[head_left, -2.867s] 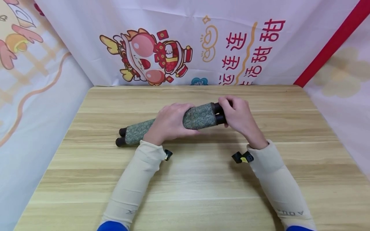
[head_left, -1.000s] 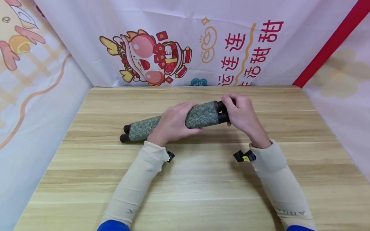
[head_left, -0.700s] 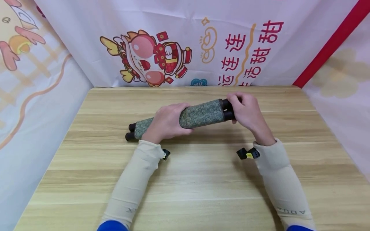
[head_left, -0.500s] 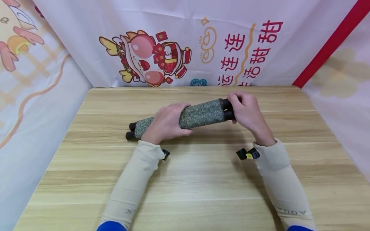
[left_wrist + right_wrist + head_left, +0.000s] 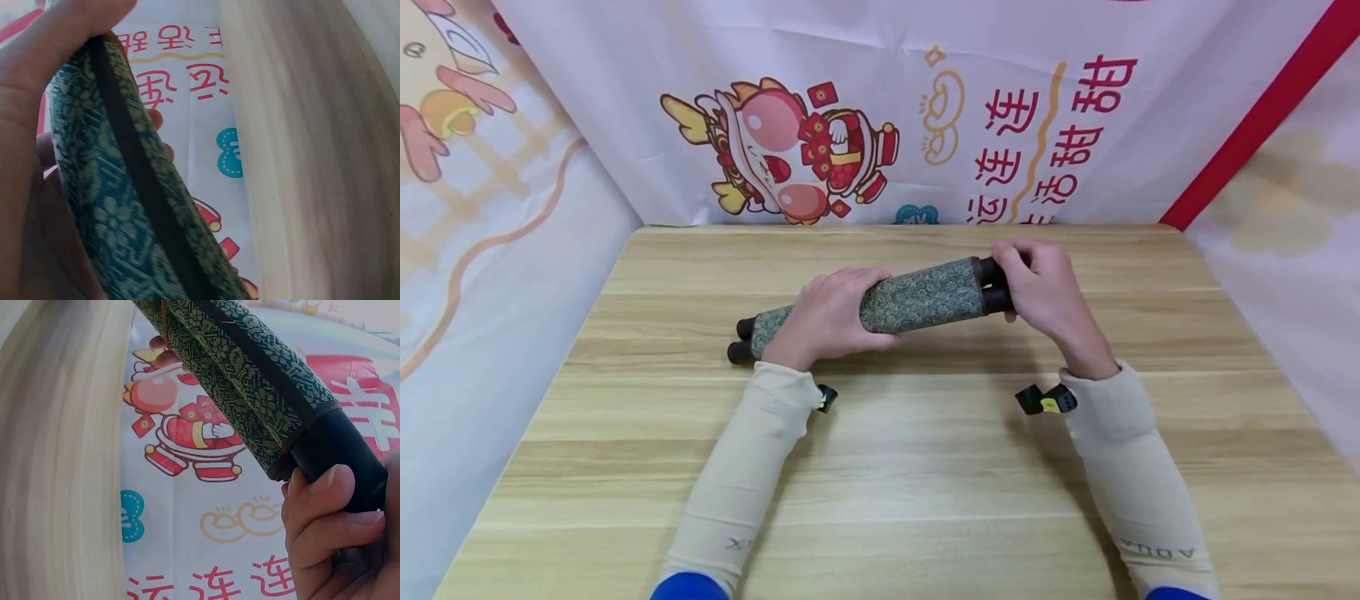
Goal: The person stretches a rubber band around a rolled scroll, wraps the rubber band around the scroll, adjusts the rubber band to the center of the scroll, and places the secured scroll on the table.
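A rolled scroll [image 5: 925, 297] with green patterned brocade backing and two parallel dark rollers lies aslant over the table, its right end farther back. My left hand [image 5: 831, 315] grips it around the middle, thumb on the near side, covering part of the cloth. My right hand [image 5: 1041, 283] holds the dark roller ends [image 5: 996, 300] at the right. In the right wrist view, curled fingers [image 5: 319, 525] wrap a thick dark knob [image 5: 340, 459]. A dark strip [image 5: 140, 156] runs along the brocade in the left wrist view. A thin brown cord [image 5: 165, 322] crosses the roll.
The wooden table [image 5: 910, 467] ends at a white cloth backdrop [image 5: 850, 50] with a cartoon dragon and red characters. Patterned cloth hangs on both sides. Small black cameras [image 5: 1047, 400] sit on the wrists, over beige sleeves [image 5: 730, 475].
The scroll and right hand have shifted right and slightly back. My left hand now sits a little farther left along the roll. Over the last half second there is hardly any movement.
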Motion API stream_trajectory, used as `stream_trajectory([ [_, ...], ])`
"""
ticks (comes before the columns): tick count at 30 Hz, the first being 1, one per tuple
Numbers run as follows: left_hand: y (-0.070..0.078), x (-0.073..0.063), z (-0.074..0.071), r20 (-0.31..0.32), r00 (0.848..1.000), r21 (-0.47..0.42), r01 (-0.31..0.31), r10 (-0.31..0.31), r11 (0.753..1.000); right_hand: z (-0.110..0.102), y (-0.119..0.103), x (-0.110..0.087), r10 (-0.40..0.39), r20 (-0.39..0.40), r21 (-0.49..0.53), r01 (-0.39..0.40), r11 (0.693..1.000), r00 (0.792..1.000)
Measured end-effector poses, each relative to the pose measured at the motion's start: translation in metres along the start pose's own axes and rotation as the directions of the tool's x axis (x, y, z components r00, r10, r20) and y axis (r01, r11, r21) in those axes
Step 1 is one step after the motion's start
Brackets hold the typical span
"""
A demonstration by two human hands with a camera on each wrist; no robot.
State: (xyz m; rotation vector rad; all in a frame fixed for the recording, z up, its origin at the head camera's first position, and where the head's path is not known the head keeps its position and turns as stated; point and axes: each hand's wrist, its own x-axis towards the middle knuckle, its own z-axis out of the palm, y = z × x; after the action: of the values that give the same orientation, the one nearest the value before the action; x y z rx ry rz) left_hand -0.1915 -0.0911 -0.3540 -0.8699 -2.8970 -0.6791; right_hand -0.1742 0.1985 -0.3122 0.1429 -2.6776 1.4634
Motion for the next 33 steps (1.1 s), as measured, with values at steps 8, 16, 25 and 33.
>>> stream_trajectory([
  [8, 0.005, 0.003, 0.003, 0.0, 0.998, -0.036, -0.062, 0.062, 0.997, 0.0, -0.002, 0.0, -0.012, 0.008, -0.007, 0.012, 1.0, 1.0],
  [16, -0.006, 0.001, -0.002, 0.019, 1.0, -0.027, -0.009, 0.01, 1.0, -0.002, 0.001, 0.002, -0.006, 0.002, -0.007, 0.006, 1.0, 1.0],
  [25, -0.012, -0.003, -0.007, 0.052, 0.998, 0.0, 0.023, -0.023, 1.0, -0.002, 0.003, 0.002, 0.005, -0.015, -0.008, -0.006, 1.0, 1.0],
  [33, -0.016, -0.006, -0.006, 0.056, 0.998, 0.008, 0.027, -0.028, 1.0, 0.002, 0.006, 0.001, 0.009, -0.023, 0.002, -0.009, 1.0, 1.0],
])
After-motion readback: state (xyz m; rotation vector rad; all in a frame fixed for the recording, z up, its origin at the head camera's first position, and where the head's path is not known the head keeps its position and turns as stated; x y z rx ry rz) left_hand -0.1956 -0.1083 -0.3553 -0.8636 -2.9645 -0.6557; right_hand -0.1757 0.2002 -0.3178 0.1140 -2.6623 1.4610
